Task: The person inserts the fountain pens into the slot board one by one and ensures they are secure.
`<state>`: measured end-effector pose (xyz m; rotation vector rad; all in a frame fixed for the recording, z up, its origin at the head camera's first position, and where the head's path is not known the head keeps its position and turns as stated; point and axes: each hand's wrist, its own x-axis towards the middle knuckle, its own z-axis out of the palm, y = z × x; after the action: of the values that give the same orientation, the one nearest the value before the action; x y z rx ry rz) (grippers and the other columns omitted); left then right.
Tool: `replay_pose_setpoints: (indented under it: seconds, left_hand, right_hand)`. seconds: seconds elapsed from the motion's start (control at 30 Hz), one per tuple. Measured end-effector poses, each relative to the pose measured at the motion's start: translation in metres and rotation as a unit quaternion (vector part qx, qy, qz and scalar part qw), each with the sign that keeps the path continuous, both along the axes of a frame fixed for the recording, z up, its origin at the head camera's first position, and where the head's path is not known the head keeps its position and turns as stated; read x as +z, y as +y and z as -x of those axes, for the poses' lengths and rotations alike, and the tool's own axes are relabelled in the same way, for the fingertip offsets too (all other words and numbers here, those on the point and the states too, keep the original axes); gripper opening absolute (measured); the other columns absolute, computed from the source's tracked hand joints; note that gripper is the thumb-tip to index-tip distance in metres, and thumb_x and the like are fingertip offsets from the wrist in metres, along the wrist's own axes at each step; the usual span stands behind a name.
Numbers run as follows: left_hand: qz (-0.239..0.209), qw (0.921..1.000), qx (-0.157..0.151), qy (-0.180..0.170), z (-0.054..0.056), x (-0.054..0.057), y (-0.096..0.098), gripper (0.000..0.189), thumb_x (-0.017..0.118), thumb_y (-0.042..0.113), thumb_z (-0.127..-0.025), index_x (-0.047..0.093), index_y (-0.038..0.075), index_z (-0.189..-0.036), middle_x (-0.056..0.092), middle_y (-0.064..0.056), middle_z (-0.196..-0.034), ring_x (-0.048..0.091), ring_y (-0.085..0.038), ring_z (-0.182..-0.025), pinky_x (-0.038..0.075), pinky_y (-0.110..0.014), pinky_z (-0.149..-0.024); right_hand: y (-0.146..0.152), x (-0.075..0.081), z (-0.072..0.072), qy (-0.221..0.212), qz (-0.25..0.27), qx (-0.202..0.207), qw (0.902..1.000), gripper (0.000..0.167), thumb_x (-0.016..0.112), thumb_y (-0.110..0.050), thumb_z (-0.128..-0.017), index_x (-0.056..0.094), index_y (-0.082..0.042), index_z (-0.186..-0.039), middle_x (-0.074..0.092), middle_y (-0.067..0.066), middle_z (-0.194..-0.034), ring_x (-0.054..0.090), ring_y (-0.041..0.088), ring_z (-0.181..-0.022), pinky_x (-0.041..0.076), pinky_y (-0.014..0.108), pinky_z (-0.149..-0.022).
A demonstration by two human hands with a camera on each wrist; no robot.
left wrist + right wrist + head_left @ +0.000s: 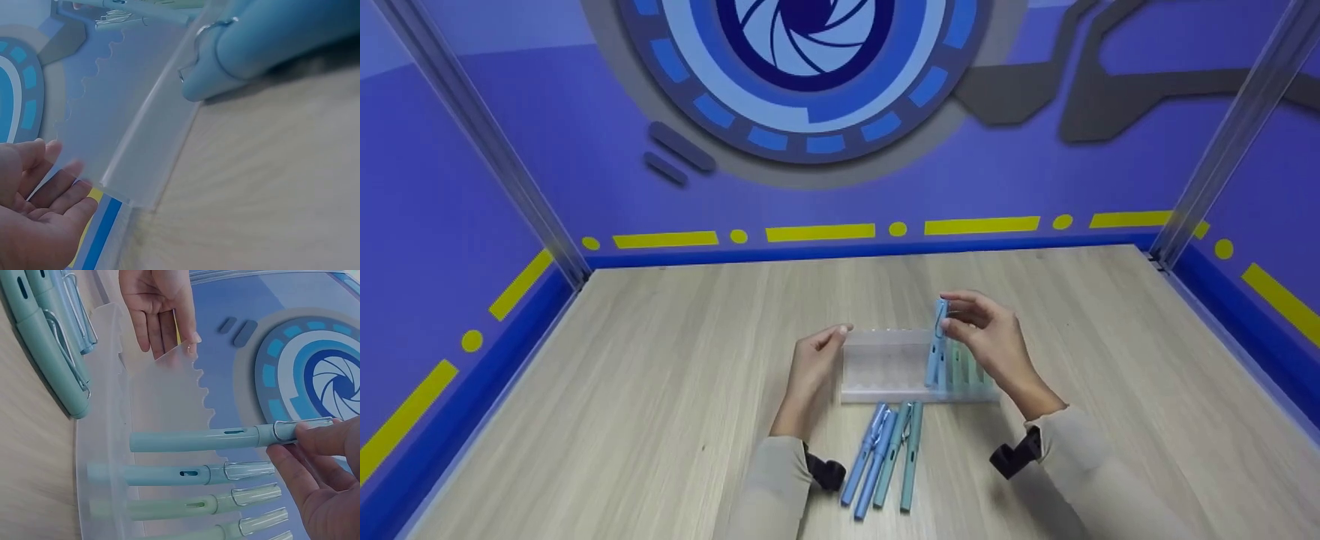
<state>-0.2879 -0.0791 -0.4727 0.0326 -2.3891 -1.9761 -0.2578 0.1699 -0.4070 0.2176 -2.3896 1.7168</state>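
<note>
A frosted, see-through pen stand (885, 364) with a scalloped back edge stands on the table. The left hand (812, 365) holds its left upper corner, thumb on one face and fingers behind the panel. Between thumb and fingers, the right hand (994, 341) pinches a light blue pen (197, 440) by its clipped cap. This pen is nearly upright, its lower end over the stand. Beside it, another light blue pen (163, 475) and several pale green pens (169, 509) stand in a row at the right of the stand.
In front of the stand, two blue pens (864, 457) and two green pens (911, 457) lie on the wooden table (660, 390). Blue printed panels (825, 202) enclose the back and sides. A black wrist camera (826, 472) is near the loose pens.
</note>
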Motion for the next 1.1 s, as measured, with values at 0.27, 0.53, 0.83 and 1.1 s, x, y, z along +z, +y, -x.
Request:
replay_pose_setpoints:
  seconds: [0.27, 0.53, 0.83, 1.1]
  left_hand:
    - [-0.010, 0.9999, 0.008, 0.006, 0.001, 0.001, 0.004, 0.032, 0.055, 0.030, -0.098, 0.067, 0.011, -0.121, 0.063, -0.007, -0.129, 0.054, -0.024, -0.128, 0.043, -0.038, -0.109]
    - [-0.016, 0.9996, 0.012, 0.022, 0.000, -0.001, 0.004, 0.029, 0.056, 0.027, -0.098, 0.070, 0.008, -0.115, 0.065, -0.009, -0.126, 0.056, -0.025, -0.125, 0.045, -0.038, -0.108]
    - [-0.014, 0.9998, 0.006, 0.013, 0.000, -0.001, 0.003, 0.030, 0.055, 0.027, -0.098, 0.069, 0.008, -0.115, 0.065, -0.009, -0.126, 0.055, -0.025, -0.126, 0.044, -0.039, -0.109]
    - [-0.010, 0.9996, 0.004, 0.026, 0.000, -0.002, 0.002, 0.030, 0.055, 0.026, -0.098, 0.069, 0.006, -0.115, 0.066, -0.010, -0.125, 0.056, -0.026, -0.126, 0.043, -0.040, -0.110]
  right_hand:
    - [-0.003, -0.005, 0.003, -0.005, -0.011, -0.006, 0.9999, 0.037, 0.066, -0.001, -0.088, 0.062, -0.009, -0.124, 0.066, 0.013, -0.114, 0.065, 0.022, -0.104, 0.057, 0.020, -0.082]
    - [-0.007, -0.009, 0.004, -0.010, -0.012, 0.001, 0.9999, 0.035, 0.065, -0.001, -0.089, 0.062, -0.008, -0.124, 0.065, 0.015, -0.114, 0.066, 0.024, -0.103, 0.058, 0.023, -0.081]
    - [-0.006, -0.014, 0.006, 0.011, -0.039, 0.011, 0.9991, 0.033, 0.064, -0.002, -0.089, 0.063, -0.007, -0.122, 0.067, 0.014, -0.111, 0.067, 0.023, -0.099, 0.059, 0.022, -0.078]
    - [-0.005, -0.016, 0.008, 0.062, -0.115, 0.004, 0.9915, 0.033, 0.068, -0.005, -0.087, 0.065, -0.008, -0.120, 0.070, 0.009, -0.107, 0.068, 0.022, -0.097, 0.058, 0.030, -0.084]
